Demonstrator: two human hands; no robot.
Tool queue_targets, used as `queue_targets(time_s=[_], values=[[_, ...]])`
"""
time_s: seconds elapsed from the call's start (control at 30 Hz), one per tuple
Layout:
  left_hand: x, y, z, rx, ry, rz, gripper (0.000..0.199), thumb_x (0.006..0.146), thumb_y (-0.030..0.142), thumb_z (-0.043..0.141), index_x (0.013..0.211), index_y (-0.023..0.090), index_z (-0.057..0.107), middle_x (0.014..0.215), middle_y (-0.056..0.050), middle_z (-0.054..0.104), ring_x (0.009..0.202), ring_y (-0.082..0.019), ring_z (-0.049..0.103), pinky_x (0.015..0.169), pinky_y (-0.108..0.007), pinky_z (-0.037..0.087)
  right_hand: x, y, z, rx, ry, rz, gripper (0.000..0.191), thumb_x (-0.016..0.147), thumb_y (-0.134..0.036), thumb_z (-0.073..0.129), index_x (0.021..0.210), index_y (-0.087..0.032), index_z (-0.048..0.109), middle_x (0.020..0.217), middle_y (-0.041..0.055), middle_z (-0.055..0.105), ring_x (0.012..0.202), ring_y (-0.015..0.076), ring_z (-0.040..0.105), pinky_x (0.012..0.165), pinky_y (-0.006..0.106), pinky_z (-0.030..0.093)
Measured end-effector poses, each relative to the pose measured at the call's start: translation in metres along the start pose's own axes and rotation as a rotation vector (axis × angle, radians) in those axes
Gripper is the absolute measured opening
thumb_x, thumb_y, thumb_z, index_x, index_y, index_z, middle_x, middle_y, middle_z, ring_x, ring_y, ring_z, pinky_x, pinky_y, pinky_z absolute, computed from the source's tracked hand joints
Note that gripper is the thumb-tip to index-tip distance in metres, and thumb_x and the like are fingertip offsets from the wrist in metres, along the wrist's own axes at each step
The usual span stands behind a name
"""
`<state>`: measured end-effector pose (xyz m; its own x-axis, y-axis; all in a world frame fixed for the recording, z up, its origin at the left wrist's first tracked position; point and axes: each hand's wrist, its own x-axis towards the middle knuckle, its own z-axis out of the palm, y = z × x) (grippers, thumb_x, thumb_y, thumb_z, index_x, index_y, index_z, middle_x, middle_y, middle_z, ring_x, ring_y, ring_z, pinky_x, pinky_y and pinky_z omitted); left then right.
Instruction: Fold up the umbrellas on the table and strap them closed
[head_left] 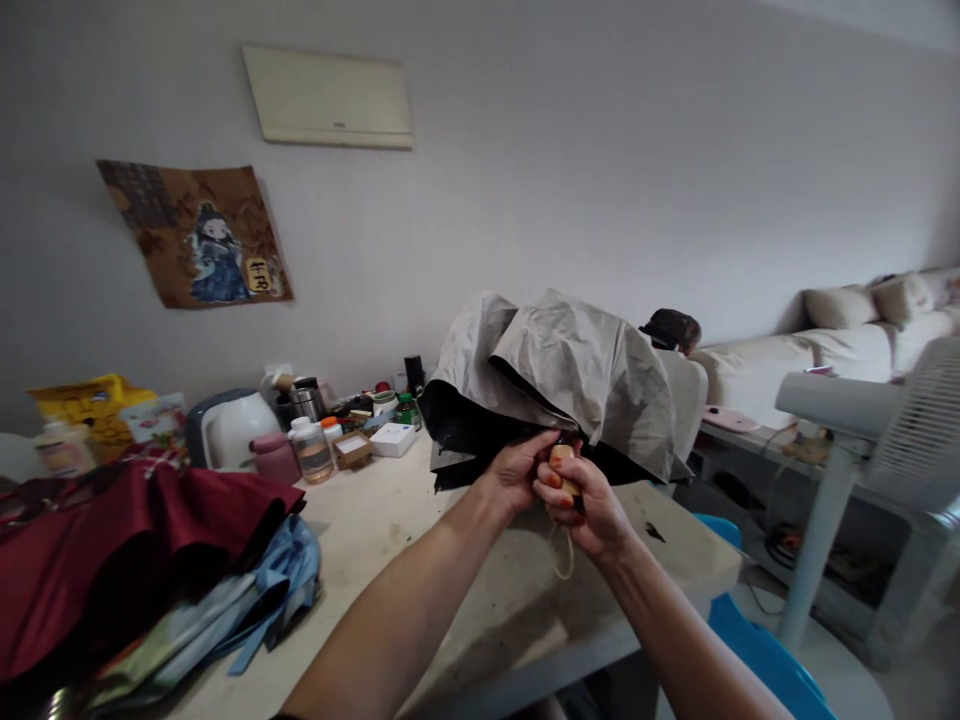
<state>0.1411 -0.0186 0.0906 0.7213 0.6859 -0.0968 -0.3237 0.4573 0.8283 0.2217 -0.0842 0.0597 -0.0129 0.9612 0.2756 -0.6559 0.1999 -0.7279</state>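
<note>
A grey umbrella [585,350] with a black underside is loosely bunched above the table, its canopy pointing away from me. My right hand [589,500] is wrapped round its short wooden handle [566,470], and a pale wrist loop hangs below. My left hand [521,470] is closed at the top of the handle, against the lower edge of the canopy; its fingertips are partly hidden. To the left, a dark red umbrella [150,530] lies loosely folded on the table, over a light blue and green folded umbrella [277,575].
Along the wall side of the table [382,510] stand an electric kettle [232,425], a pink cup [276,458], a clear bottle [311,450], a white box [393,439] and several small items. A fan [832,430] and a blue stool [757,650] are at the right.
</note>
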Motion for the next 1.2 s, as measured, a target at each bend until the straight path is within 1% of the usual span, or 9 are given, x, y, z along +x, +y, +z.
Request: queue_targets(time_s=[0.2,0.47,0.57,0.63,0.77,0.9,0.97,1.07,1.2], values=[[0.007,0.002,0.008,0.164,0.187,0.106,0.027,0.085,0.028,0.063,0.068,0.008,0.069,0.056,-0.002,0.062,0.04,-0.006,0.047,0.041,-0.02,0.033,0.006,-0.002,0.009,-0.118,0.145,-0.024,0.033,0.056,-0.028,0.073,0.064,-0.018,0.042,0.051,-0.0069,0.044,0.035,-0.0001,0.03,0.03,0.01,0.015],[0.024,0.027,0.021,0.169,0.229,0.082,0.025,0.076,0.023,0.072,0.056,0.01,0.063,0.051,-0.003,0.061,0.042,-0.009,0.049,0.042,-0.022,0.035,0.025,-0.015,0.021,-0.184,0.272,-0.138,0.03,0.055,-0.024,0.068,0.063,-0.019,0.039,0.049,-0.0089,0.04,0.034,-0.0008,0.029,0.031,0.011,0.014],[0.017,0.021,0.017,0.167,0.25,0.127,0.023,0.074,0.025,0.074,0.059,0.011,0.063,0.052,0.0,0.062,0.043,-0.008,0.05,0.043,-0.019,0.037,0.022,-0.007,0.022,-0.197,0.292,-0.099,0.029,0.056,-0.026,0.067,0.065,-0.019,0.04,0.049,-0.0086,0.043,0.034,0.0004,0.033,0.031,0.011,0.014],[0.012,0.018,0.01,0.187,0.284,0.285,0.022,0.071,0.027,0.077,0.064,0.011,0.065,0.054,-0.001,0.064,0.045,-0.009,0.054,0.044,-0.02,0.04,0.021,0.0,0.023,-0.243,0.291,-0.093,0.026,0.059,-0.031,0.065,0.069,-0.018,0.044,0.051,-0.0066,0.049,0.035,0.0018,0.037,0.03,0.012,0.018],[0.005,0.017,-0.007,0.264,0.182,0.328,0.036,0.064,0.043,0.081,0.067,0.011,0.065,0.056,-0.003,0.066,0.044,-0.011,0.055,0.041,-0.021,0.038,0.021,0.012,0.024,-0.349,0.254,-0.082,0.027,0.067,-0.04,0.062,0.074,-0.019,0.045,0.052,-0.0064,0.051,0.036,0.0042,0.04,0.031,0.014,0.023],[-0.003,0.017,-0.015,0.23,0.081,0.427,0.035,0.064,0.042,0.082,0.077,0.013,0.067,0.069,-0.004,0.071,0.065,-0.017,0.068,0.058,-0.024,0.052,0.026,0.019,0.022,-0.495,0.252,-0.187,0.02,0.074,-0.035,0.057,0.076,-0.02,0.044,0.053,-0.0073,0.047,0.041,0.0057,0.038,0.038,0.017,0.029],[-0.006,0.017,-0.015,0.22,0.057,0.381,0.031,0.069,0.04,0.079,0.078,0.012,0.068,0.075,-0.007,0.073,0.081,-0.022,0.071,0.074,-0.03,0.056,0.029,0.022,0.017,-0.616,0.253,-0.296,0.016,0.075,-0.033,0.055,0.074,-0.02,0.044,0.057,-0.0055,0.047,0.049,0.0073,0.04,0.045,0.019,0.034],[-0.008,0.015,-0.017,0.182,0.094,0.294,0.023,0.071,0.032,0.075,0.072,0.011,0.068,0.078,-0.011,0.074,0.089,-0.026,0.071,0.083,-0.038,0.056,0.031,0.028,0.011,-0.783,0.3,-0.396,0.016,0.074,-0.034,0.054,0.077,-0.019,0.048,0.068,-0.0018,0.051,0.062,0.0111,0.045,0.056,0.023,0.039],[-0.011,0.014,-0.019,0.123,0.196,0.293,0.013,0.064,0.02,0.075,0.069,0.011,0.069,0.073,-0.01,0.073,0.085,-0.027,0.071,0.081,-0.037,0.056,0.026,0.033,0.011,-0.85,0.325,-0.363,0.02,0.075,-0.038,0.051,0.081,-0.02,0.048,0.065,-0.0029,0.045,0.06,0.0123,0.041,0.056,0.026,0.036]])
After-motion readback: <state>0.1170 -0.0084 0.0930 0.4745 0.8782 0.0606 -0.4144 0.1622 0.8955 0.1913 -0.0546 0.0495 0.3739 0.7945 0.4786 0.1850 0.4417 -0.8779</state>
